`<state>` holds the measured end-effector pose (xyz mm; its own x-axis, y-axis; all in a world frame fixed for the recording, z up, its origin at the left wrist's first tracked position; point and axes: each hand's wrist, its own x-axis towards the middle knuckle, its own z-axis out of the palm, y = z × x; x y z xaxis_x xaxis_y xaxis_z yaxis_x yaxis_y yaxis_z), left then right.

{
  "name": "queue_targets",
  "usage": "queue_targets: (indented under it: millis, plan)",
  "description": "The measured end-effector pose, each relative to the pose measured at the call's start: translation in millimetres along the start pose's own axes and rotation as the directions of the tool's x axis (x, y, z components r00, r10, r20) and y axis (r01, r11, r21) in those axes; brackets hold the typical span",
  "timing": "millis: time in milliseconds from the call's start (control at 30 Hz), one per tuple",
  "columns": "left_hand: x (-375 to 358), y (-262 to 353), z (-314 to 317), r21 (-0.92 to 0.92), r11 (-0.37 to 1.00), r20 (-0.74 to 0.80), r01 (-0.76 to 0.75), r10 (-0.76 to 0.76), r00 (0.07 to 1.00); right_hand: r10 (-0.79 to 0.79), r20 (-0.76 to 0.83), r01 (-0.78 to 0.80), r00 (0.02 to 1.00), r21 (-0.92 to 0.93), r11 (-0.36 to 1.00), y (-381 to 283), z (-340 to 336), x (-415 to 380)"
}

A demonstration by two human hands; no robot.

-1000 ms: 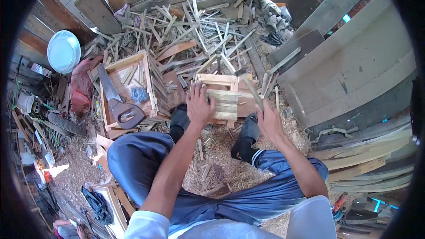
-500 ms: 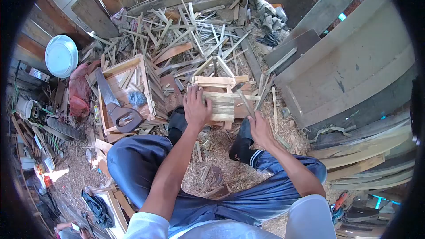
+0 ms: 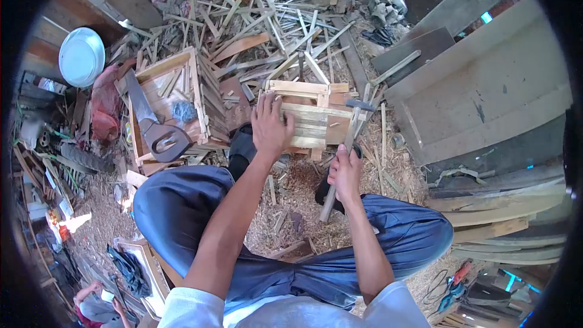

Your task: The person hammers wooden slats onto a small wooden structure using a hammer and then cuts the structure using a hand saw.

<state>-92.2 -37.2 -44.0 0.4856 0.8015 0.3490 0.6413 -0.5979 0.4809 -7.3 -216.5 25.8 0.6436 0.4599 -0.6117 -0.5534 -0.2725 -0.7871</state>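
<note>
My left hand (image 3: 271, 126) lies with fingers spread on the left end of a small slatted wooden crate (image 3: 308, 132), which sits on the ground between my feet. In my right hand (image 3: 345, 173) is a hammer (image 3: 352, 129), gripped around its wooden handle. The hammer's metal head is raised near the crate's right end, and the butt of the handle points down toward me. A pale slat (image 3: 328, 111) runs across the crate from beside my left fingers toward the hammer.
At left stands a larger wooden box (image 3: 199, 94) with a handsaw (image 3: 159, 133) and a blue bundle (image 3: 183, 110). Wood offcuts (image 3: 243, 36) pile up behind. A large panel (image 3: 473, 79) leans at right. Another person (image 3: 100, 307) sits at lower left.
My right hand has turned the hammer more upright, its head moving right, away from the crate's middle. My left hand stays on the crate. The whole view has shifted slightly.
</note>
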Motion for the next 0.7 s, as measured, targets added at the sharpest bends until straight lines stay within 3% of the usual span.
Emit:
queue_targets:
  millis: [133,200,233,367,467,500,533,633,700]
  plan:
    - [1,3,-1,-0.013,0.999,0.043,0.033,-0.032,0.999,-0.018,0.005,0.018,1.0,-0.069,0.997,14,1,0]
    - [0,2,-1,0.0,1.0,0.027,0.016,-0.016,1.0,-0.125,-0.009,0.114,0.992,-0.356,0.928,32,2,5]
    - [-1,3,0,0.001,1.0,0.031,0.017,-0.017,0.999,-0.025,0.03,0.035,0.999,-0.382,0.924,36,1,5]
    - [0,2,0,-0.003,1.0,-0.015,0.003,-0.003,1.0,-0.015,0.0,0.014,1.0,-0.207,0.978,10,7,-6]
    - [1,4,-5,-0.007,1.0,0.008,0.017,-0.017,1.0,-0.053,0.018,0.056,0.998,-0.265,0.963,13,5,-2]
    - [2,5,-5,-0.012,1.0,0.031,0.022,-0.021,0.999,0.073,0.082,-0.046,0.994,-0.295,0.954,6,4,-3]
    - [1,5,-3,-0.014,1.0,0.03,0.021,-0.02,0.999,0.071,0.081,-0.044,0.994,-0.295,0.954,9,2,-1]
    - [0,3,-2,0.013,1.0,0.005,0.02,-0.02,1.0,-0.036,0.054,0.055,0.998,-0.403,0.914,18,1,3]
    - [0,3,0,0.011,1.0,-0.001,0.02,-0.02,1.0,-0.293,-0.008,0.243,0.956,-0.535,0.809,12,-4,4]
